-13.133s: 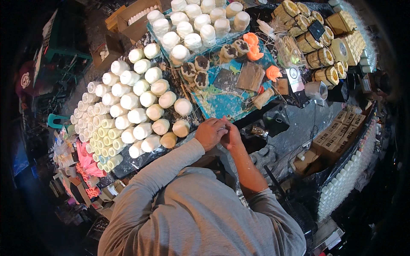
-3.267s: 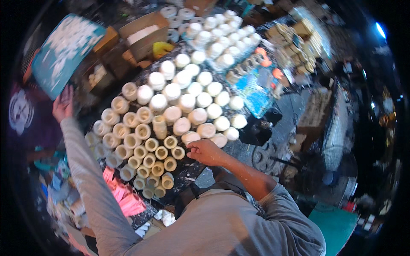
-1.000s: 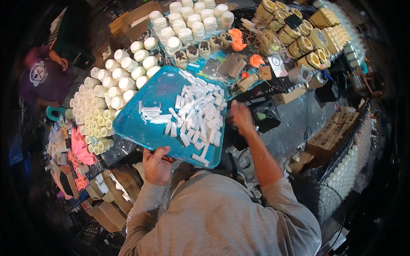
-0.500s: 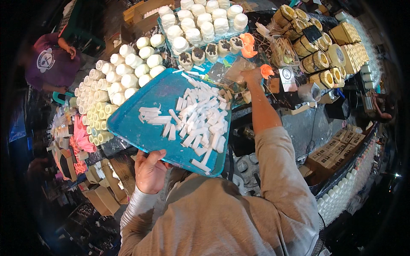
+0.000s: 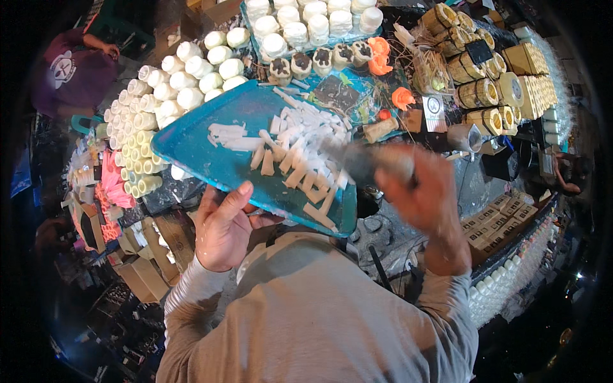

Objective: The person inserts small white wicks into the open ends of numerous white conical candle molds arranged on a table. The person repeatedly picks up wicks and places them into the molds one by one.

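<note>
My left hand (image 5: 223,230) grips the near left edge of a blue tray (image 5: 185,150), thumb over the rim and fingers underneath. The tray tilts in front of my body. On it lies a heap of short white sticks (image 5: 300,143), with a small cluster (image 5: 230,137) apart on the left. My right hand (image 5: 424,195), smeared by motion, is closed around the handle of a flat grey blade-like tool (image 5: 357,161). This tool hangs over the right side of the heap; its exact kind is too blurred to tell.
Beyond the tray stand rows of white cylinders (image 5: 294,35) and several dark-topped cups (image 5: 322,60) beside orange flower shapes (image 5: 379,56). Pale round pots (image 5: 188,96) are stacked at left, bamboo-like cylinders (image 5: 477,91) at right. A person in a purple shirt (image 5: 67,76) is far left.
My right hand has come back from the far work surface toward the tray with the flat tool in it. The tray has turned slightly, its right side now farther from me.
</note>
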`<action>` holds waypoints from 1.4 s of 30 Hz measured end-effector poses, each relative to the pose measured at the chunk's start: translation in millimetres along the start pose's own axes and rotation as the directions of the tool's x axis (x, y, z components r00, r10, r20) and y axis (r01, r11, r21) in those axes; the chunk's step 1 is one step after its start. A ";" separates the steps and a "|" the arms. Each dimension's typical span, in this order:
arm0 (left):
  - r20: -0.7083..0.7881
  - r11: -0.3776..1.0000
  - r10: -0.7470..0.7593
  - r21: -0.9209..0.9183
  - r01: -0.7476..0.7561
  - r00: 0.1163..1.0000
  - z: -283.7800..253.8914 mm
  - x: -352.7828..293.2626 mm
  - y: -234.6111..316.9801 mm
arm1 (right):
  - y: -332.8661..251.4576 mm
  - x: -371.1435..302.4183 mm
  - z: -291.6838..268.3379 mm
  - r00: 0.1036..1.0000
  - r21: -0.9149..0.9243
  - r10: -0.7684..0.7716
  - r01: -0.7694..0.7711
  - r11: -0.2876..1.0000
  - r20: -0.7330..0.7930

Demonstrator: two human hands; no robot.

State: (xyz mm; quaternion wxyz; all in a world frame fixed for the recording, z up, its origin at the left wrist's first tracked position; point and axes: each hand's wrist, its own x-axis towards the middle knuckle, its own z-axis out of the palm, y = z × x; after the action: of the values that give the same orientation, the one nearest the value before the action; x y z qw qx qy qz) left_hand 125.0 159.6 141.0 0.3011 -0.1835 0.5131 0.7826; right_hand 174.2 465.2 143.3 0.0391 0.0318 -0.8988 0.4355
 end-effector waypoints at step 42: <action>0.039 0.999 0.033 -0.001 -0.033 0.999 5.5 14.4 -13.3 | 165.3 116.5 141.1 0.888 -0.561 0.301 -0.060 0.826 0.348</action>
State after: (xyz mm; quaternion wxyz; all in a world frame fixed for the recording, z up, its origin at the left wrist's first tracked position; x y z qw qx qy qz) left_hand 123.1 172.6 125.5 0.2982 -0.1598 0.5100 0.7909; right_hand 37.2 454.1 -61.5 -0.1911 0.0258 -0.9695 0.1516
